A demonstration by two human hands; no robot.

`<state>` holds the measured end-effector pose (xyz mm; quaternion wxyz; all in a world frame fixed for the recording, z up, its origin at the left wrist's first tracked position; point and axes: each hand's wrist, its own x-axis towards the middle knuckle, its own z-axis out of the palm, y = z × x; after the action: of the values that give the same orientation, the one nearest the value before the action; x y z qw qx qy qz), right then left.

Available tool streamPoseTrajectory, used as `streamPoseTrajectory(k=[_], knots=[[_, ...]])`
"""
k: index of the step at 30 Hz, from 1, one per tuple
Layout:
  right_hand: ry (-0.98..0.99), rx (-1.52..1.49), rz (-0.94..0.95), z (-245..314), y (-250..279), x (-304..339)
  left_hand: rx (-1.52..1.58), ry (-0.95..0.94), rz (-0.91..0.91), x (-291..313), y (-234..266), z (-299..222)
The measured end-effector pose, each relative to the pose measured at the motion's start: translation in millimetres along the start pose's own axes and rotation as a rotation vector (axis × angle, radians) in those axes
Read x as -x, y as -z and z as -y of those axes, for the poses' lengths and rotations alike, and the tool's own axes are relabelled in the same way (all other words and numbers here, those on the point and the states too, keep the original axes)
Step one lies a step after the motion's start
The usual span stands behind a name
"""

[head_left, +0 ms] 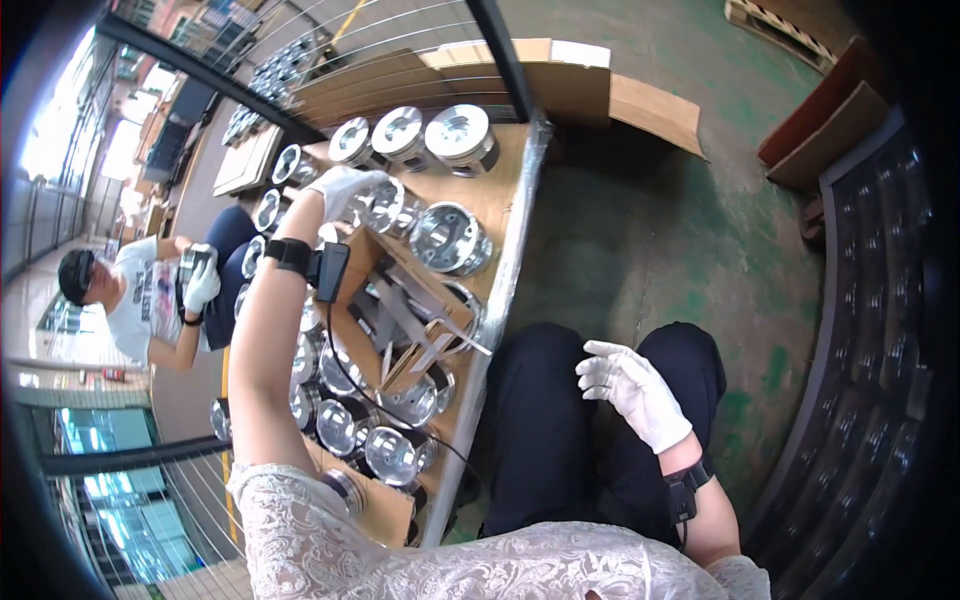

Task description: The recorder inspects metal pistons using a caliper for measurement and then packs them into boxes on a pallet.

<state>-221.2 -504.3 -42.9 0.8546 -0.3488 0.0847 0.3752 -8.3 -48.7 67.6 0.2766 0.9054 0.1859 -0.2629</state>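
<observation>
My left hand (pixel 343 188), in a white glove, reaches out over the table. Its fingers bend over a shiny metal piston (pixel 386 207) among others, and the glove hides part of it. Close to that hand stand more pistons, one with its crown up (pixel 458 132) and one showing its hollow side (pixel 445 238). Above my lap is my right hand (pixel 632 392), also gloved in white. Its fingers are slightly curled and apart, with nothing in them. Both wrists carry black strapped devices.
An open cardboard box (pixel 385 330) with strips of card stands amid the pistons. Wire mesh panels on a dark frame (pixel 500 60) border the table. A black rack of shiny parts (pixel 870 290) is at right. Beyond the mesh, a co-worker (pixel 150 290) holds a metal part.
</observation>
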Motion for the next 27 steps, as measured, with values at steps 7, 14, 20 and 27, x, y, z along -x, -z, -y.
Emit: streamPoseTrajectory(k=[7, 14, 20, 27], knots=[[0.044, -0.051, 0.119, -4, -14, 1, -0.107, -0.04, -0.603, 110, 26, 155], [0.083, 0.005, 0.037, -8, 2, 14, 0.78, 0.178, -0.183, 186, -124, 115], [0.133, -0.017, 0.024, -13, 16, 22, 0.722, 0.007, -0.19, 168, -125, 129], [0.136, 0.035, 0.057, -14, 12, 17, 0.566, 0.003, -0.372, 160, -87, 83]])
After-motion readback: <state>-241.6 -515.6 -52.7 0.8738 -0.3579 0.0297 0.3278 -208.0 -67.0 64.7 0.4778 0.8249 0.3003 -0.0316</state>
